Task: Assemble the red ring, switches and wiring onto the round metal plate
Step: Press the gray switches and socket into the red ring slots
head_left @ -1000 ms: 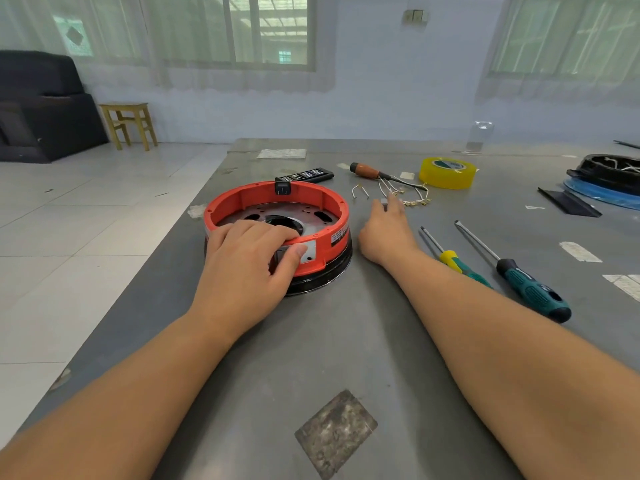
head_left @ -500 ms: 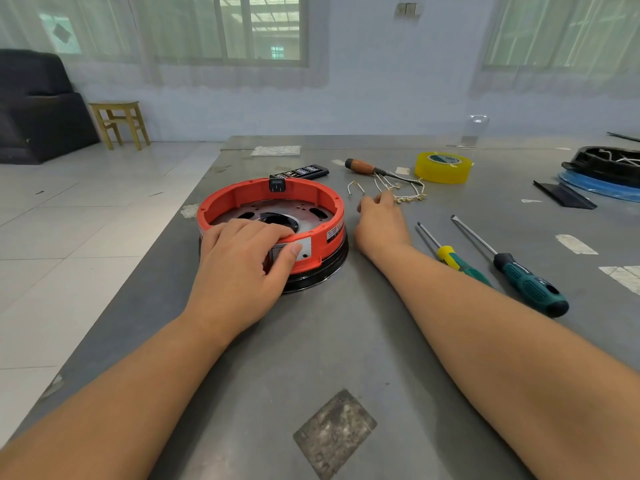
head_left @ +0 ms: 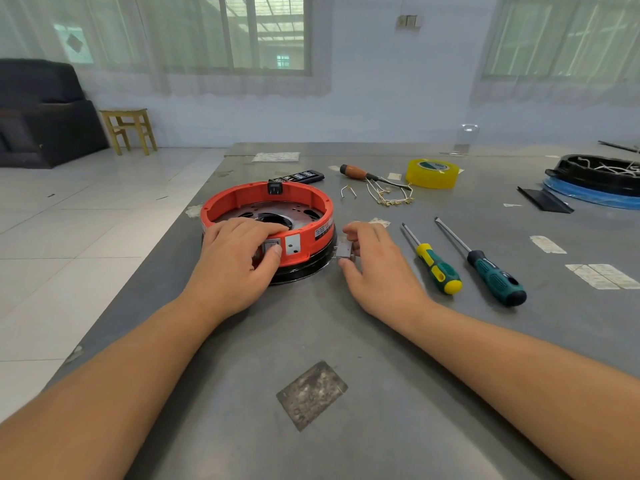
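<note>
The red ring (head_left: pixel 242 197) sits on the round metal plate (head_left: pixel 277 211) over a black base, left of the table's middle. A black socket (head_left: pixel 275 188) is set in its far wall. My left hand (head_left: pixel 235 261) grips the ring's near wall, fingers over the rim and thumb pressing a grey switch (head_left: pixel 271 246) in the wall. My right hand (head_left: pixel 374 268) pinches a small grey switch block (head_left: pixel 344 252) just right of the ring, at table height. A bundle of thin wires (head_left: pixel 389 197) with terminals lies behind it.
Two screwdrivers lie right of my right hand: a yellow-green one (head_left: pixel 433 266) and a dark teal one (head_left: pixel 491 275). Farther back are an orange-handled tool (head_left: pixel 356 173), a yellow tape roll (head_left: pixel 432 173), a black remote (head_left: pixel 299 176) and a black-and-blue round part (head_left: pixel 595 181). The table's left edge runs close beside the ring.
My right hand drew back from the wire bundle toward me and now pinches a small grey switch block beside the ring. My left hand stayed on the ring.
</note>
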The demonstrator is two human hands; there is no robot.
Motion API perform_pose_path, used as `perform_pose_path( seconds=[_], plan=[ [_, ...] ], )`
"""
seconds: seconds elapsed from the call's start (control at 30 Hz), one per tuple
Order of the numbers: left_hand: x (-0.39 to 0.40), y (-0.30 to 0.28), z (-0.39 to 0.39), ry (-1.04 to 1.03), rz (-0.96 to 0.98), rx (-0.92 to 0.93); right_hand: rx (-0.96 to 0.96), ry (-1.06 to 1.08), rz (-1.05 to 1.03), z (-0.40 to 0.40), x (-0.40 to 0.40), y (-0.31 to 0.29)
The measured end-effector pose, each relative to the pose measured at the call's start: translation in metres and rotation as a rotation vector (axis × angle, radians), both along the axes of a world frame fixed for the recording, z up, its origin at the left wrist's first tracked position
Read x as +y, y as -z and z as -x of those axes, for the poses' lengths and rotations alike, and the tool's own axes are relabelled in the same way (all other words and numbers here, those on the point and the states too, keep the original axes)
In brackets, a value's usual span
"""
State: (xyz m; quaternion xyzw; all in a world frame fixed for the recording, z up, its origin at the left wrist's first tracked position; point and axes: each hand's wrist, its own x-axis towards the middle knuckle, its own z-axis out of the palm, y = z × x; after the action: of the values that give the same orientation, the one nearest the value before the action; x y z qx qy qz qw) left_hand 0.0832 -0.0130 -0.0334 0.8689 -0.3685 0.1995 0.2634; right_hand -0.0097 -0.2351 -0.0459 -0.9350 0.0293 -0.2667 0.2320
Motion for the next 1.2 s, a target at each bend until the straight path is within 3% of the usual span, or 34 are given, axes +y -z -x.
perform_pose_path(
  seconds=[0.33, 0.53, 0.9, 1.2],
  plan=[
    [-0.005, 0.002, 0.004, 0.032, 0.028, -0.063, -0.159, -0.246, 0.006, 0.006, 0.015, -0.004],
    [-0.017, 0.005, 0.016, 0.054, 0.102, -0.206, -0.215, -0.26, 0.018, 0.008, 0.015, -0.008],
    [-0.024, 0.008, 0.022, 0.094, 0.171, -0.23, -0.286, -0.355, 0.099, 0.011, 0.019, -0.014],
    [-0.021, 0.006, 0.019, 0.114, 0.184, -0.284, -0.266, -0.365, -0.178, 0.008, 0.014, -0.011]
  ],
)
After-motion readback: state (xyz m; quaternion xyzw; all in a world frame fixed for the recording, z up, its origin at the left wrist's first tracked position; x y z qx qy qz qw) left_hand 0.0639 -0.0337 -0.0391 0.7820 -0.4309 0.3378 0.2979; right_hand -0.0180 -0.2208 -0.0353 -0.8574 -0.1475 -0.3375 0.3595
